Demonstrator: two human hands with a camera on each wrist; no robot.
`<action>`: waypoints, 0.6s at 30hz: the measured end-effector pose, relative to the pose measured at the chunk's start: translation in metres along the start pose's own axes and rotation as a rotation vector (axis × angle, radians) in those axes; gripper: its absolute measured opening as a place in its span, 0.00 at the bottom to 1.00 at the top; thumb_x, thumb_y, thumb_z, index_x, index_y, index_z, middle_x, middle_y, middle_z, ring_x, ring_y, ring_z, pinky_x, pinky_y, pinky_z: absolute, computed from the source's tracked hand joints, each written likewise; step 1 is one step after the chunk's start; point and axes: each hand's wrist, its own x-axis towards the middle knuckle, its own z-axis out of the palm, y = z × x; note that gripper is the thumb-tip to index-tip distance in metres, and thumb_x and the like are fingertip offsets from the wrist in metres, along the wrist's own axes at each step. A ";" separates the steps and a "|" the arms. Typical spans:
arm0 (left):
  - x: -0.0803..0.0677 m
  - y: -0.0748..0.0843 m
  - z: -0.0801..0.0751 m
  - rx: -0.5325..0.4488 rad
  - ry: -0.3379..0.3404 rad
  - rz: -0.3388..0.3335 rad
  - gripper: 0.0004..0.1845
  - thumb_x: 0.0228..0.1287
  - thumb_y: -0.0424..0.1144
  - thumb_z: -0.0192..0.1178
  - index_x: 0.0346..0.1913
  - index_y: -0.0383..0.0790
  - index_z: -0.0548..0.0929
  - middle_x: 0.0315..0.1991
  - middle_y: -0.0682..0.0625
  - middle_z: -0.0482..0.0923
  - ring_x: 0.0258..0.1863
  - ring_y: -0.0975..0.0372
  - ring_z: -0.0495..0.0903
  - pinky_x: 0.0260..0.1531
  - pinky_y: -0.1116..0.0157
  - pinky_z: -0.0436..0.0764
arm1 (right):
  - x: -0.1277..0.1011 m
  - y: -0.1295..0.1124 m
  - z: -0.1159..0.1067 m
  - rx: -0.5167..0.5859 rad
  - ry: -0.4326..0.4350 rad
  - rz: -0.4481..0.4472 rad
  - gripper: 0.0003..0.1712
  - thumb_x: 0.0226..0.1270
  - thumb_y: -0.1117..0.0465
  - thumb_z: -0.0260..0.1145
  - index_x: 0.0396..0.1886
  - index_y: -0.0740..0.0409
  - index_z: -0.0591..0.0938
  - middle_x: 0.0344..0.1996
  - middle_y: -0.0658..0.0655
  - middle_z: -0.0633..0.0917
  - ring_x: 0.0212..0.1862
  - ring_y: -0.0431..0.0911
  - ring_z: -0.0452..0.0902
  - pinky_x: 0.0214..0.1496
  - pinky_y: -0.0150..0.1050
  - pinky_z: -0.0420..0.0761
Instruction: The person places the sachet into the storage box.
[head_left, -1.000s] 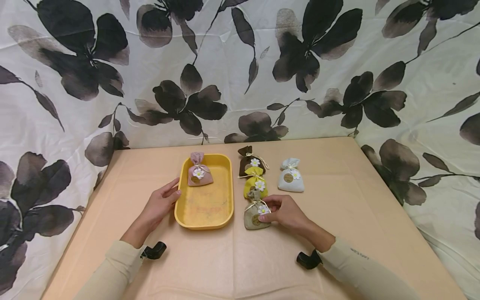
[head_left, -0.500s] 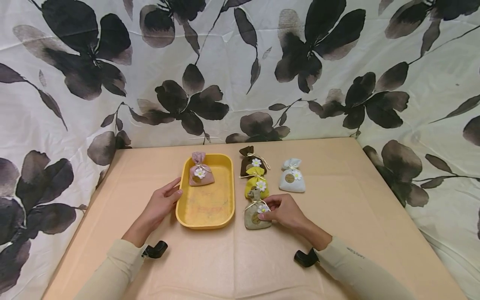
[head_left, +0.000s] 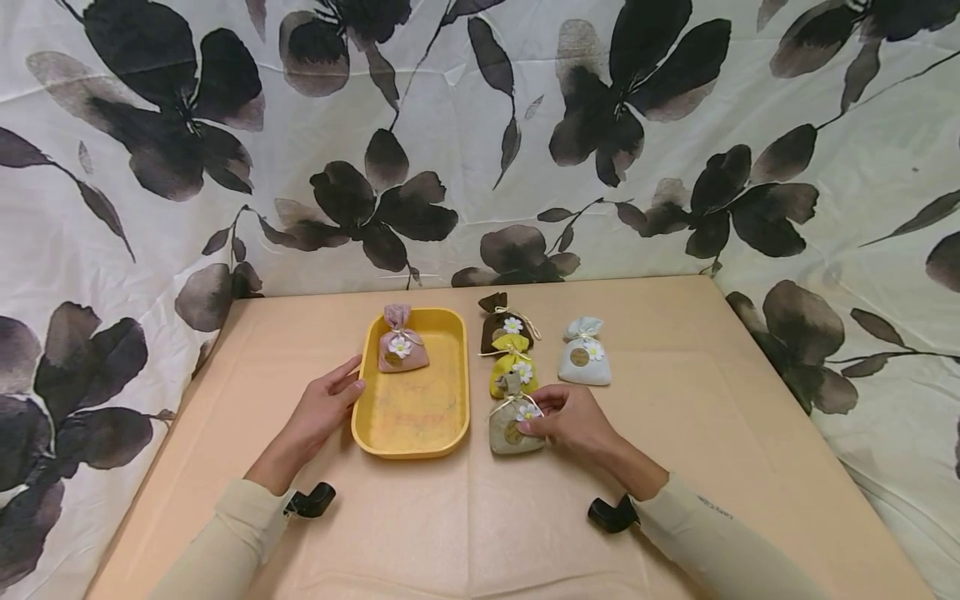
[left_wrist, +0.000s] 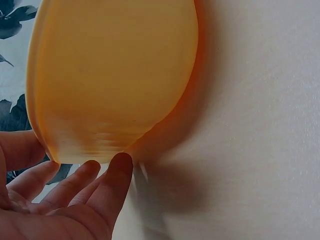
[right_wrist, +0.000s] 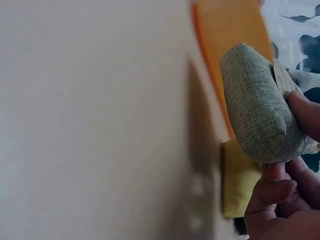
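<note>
My right hand (head_left: 573, 423) pinches a grey-green drawstring pouch (head_left: 504, 440) by its right side, thumb in front beside a white daisy and round tag. In the right wrist view the linen pouch (right_wrist: 255, 107) is raised off the table, its shadow apart from it. Behind it sit a yellow pouch (head_left: 501, 380) and a dark brown pouch (head_left: 491, 332). My left hand (head_left: 318, 417) touches the left side of a yellow tray (head_left: 408, 442); in the left wrist view its extended fingertips meet the tray's outer wall (left_wrist: 115, 75), thumb near the rim. A pink pouch (head_left: 408, 358) lies inside the tray.
A pale blue-white pouch (head_left: 588, 369) lies at the right, past my right hand. The peach-coloured table (head_left: 675, 333) ends at the back against a floral cloth (head_left: 480, 108), which also hangs at both sides.
My right hand has raised the grey-green pouch slightly, and the pouch now stands a little more upright. The left hand, tray and other pouches have stayed in place.
</note>
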 end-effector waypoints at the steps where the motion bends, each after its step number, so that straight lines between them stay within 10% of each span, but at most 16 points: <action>1: 0.000 0.000 0.000 0.000 0.002 0.000 0.32 0.84 0.37 0.49 0.84 0.47 0.54 0.82 0.33 0.54 0.80 0.43 0.62 0.76 0.48 0.70 | 0.000 -0.003 0.000 -0.004 0.006 -0.003 0.25 0.51 0.69 0.82 0.50 0.74 0.86 0.31 0.54 0.89 0.32 0.38 0.81 0.30 0.28 0.80; 18: 0.001 -0.003 -0.001 -0.002 0.001 0.011 0.32 0.84 0.38 0.49 0.84 0.48 0.55 0.82 0.33 0.57 0.79 0.43 0.65 0.75 0.48 0.71 | 0.027 -0.069 0.012 0.000 0.088 -0.083 0.25 0.49 0.67 0.84 0.49 0.69 0.88 0.30 0.47 0.86 0.35 0.42 0.77 0.33 0.27 0.80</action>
